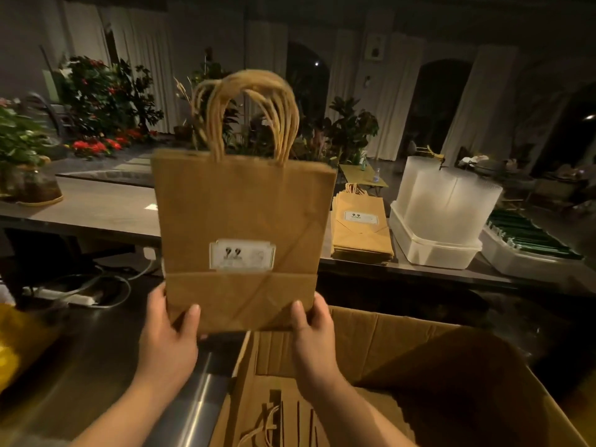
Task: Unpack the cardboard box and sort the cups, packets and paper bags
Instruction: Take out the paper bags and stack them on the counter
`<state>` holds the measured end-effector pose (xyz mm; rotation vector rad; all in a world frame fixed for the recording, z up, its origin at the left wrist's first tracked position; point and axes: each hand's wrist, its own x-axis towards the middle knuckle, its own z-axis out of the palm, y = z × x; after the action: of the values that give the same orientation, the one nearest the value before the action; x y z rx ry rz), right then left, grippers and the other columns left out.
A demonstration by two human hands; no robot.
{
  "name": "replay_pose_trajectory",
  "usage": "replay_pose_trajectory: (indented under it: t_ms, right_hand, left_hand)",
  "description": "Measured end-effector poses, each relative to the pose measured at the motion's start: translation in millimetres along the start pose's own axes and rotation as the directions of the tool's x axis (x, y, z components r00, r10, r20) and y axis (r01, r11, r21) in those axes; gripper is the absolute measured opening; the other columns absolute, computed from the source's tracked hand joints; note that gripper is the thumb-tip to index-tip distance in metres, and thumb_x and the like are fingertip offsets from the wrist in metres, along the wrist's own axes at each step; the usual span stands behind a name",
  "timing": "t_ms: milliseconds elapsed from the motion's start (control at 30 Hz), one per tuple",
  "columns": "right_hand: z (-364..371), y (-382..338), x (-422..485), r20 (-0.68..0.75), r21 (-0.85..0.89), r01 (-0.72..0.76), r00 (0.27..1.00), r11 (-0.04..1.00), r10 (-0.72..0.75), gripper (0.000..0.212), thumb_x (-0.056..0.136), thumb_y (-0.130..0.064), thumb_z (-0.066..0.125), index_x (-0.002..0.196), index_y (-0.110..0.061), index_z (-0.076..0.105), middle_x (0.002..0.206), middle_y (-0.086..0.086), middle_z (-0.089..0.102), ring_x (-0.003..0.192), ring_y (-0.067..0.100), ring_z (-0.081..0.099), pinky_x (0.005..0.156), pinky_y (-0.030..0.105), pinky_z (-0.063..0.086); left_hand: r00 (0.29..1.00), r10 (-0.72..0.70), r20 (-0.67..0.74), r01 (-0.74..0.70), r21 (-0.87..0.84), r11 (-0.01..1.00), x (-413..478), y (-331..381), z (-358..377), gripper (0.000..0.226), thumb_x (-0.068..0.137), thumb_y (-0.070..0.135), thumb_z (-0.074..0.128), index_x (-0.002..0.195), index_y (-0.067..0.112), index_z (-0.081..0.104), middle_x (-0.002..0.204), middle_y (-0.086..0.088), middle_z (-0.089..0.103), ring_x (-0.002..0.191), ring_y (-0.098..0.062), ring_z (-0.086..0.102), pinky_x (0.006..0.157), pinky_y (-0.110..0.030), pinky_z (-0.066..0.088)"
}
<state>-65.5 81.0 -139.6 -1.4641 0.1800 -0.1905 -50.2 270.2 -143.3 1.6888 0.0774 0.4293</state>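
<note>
Pinching the bottom corners of a bundle of paper bags [238, 227] with the fingers [193, 317] of left hand [171, 330] and right hand [311, 330], thumbs in front, the rest hidden behind. Held upright at frame centre, above the open cardboard box [419, 350] at lower right. Keep both grips even so no bag slides out, then swing right and lay flat on the stack of bags [361, 233] on the surface [96, 214]. Mind the frosted cup stacks [448, 195] just beside it, and the tray of green packets [516, 266] further right.

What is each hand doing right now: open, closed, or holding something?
The left hand grips the lower left corner of the bundle of paper bags.
The right hand grips the same bundle's lower right corner.
</note>
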Motion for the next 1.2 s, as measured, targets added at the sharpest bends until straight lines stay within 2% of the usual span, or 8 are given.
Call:
replay_pose_trajectory:
  t_ms: [233, 433, 533, 667, 800, 967, 1067, 1200]
  right_hand:
    - [24, -66, 119, -0.158, -0.123, 0.153, 0.972, 0.981, -0.172, 0.029, 0.104, -0.024, 0.056, 0.127, -0.041, 0.05, 0.123, -0.013, 0.059, 0.118, 0.009, 0.057, 0.105, 0.038, 0.05]
    - [34, -67, 183, -0.435, -0.201, -0.221, 0.893, 0.954, 0.115, 0.043, 0.096, -0.006, 0.063, 0.135, -0.016, 0.048, 0.129, 0.008, 0.057, 0.116, 0.024, 0.058, 0.092, 0.036, 0.054]
    - [35, -58, 196, -0.414, -0.319, -0.277, 0.901, 0.906, 0.13, 0.035, 0.095, -0.013, 0.065, 0.127, -0.012, 0.052, 0.125, 0.01, 0.059, 0.111, 0.025, 0.059, 0.094, 0.036, 0.055]
    - [33, -54, 195, -0.318, -0.557, -0.256, 0.944, 0.79, 0.082, 0.038, 0.096, -0.024, 0.064, 0.129, -0.009, 0.056, 0.125, 0.008, 0.055, 0.109, 0.023, 0.048, 0.089, 0.029, 0.044]
    - [36, -52, 184, -0.303, -0.558, -0.264, 0.947, 0.787, 0.102, 0.057, 0.091, -0.023, 0.07, 0.141, -0.012, 0.043, 0.141, 0.01, 0.045, 0.13, 0.029, 0.039, 0.113, 0.041, 0.04]
    - [35, -60, 170, -0.275, -0.56, -0.247, 0.956, 0.791, 0.104, 0.061, 0.093, -0.025, 0.07, 0.143, -0.012, 0.038, 0.143, 0.01, 0.046, 0.132, 0.029, 0.039, 0.115, 0.042, 0.038]
    - [30, -66, 159, -0.235, -0.478, -0.232, 0.963, 0.847, 0.131, 0.064, 0.091, -0.022, 0.07, 0.145, -0.016, 0.034, 0.142, 0.009, 0.048, 0.132, 0.03, 0.04, 0.114, 0.047, 0.041]
    - [-7, -65, 105, 0.007, -0.426, -0.044, 0.999, 0.904, 0.052, 0.066, 0.094, -0.019, 0.07, 0.15, -0.025, 0.038, 0.144, -0.001, 0.051, 0.136, 0.024, 0.048, 0.109, 0.043, 0.048]
  left_hand:
    - [0.999, 0.048, -0.025, -0.046, 0.084, 0.995, 143, 54, 56, 0.038, 0.102, 0.019, 0.06, 0.135, 0.021, 0.04, 0.123, 0.003, 0.059, 0.109, -0.016, 0.056, 0.089, -0.035, 0.045]
    - [0.92, -0.38, 0.099, 0.312, 0.404, 0.86, 234, 40, 103, 0.028, 0.093, 0.012, 0.065, 0.118, 0.01, 0.052, 0.106, -0.012, 0.058, 0.096, -0.03, 0.059, 0.08, -0.04, 0.058]
    - [0.849, -0.51, 0.138, 0.35, 0.577, 0.738, 246, 37, 117, 0.027, 0.094, 0.006, 0.063, 0.118, 0.006, 0.051, 0.106, -0.013, 0.051, 0.095, -0.029, 0.054, 0.06, -0.033, 0.053]
    - [0.856, -0.504, 0.118, 0.327, 0.632, 0.703, 252, 33, 121, 0.03, 0.09, 0.007, 0.067, 0.116, 0.006, 0.052, 0.109, -0.015, 0.05, 0.096, -0.031, 0.055, 0.059, -0.033, 0.053]
    - [0.902, -0.428, 0.053, 0.286, 0.669, 0.686, 246, 29, 119, 0.033, 0.087, 0.013, 0.072, 0.113, 0.004, 0.053, 0.103, -0.014, 0.054, 0.083, -0.027, 0.053, 0.061, -0.033, 0.054]
    - [0.945, -0.327, -0.011, 0.218, 0.766, 0.604, 233, 36, 120, 0.031, 0.093, 0.025, 0.064, 0.113, 0.006, 0.053, 0.103, -0.013, 0.059, 0.095, -0.028, 0.06, 0.087, -0.04, 0.058]
    - [0.923, -0.382, -0.036, 0.31, 0.657, 0.687, 223, 44, 114, 0.038, 0.092, 0.032, 0.062, 0.12, 0.007, 0.053, 0.103, -0.014, 0.058, 0.093, -0.028, 0.058, 0.088, -0.04, 0.056]
    - [0.962, -0.27, -0.036, 0.218, 0.698, 0.682, 184, 62, 107, 0.062, 0.092, 0.039, 0.058, 0.146, 0.011, 0.043, 0.133, -0.017, 0.053, 0.118, -0.036, 0.051, 0.096, -0.049, 0.053]
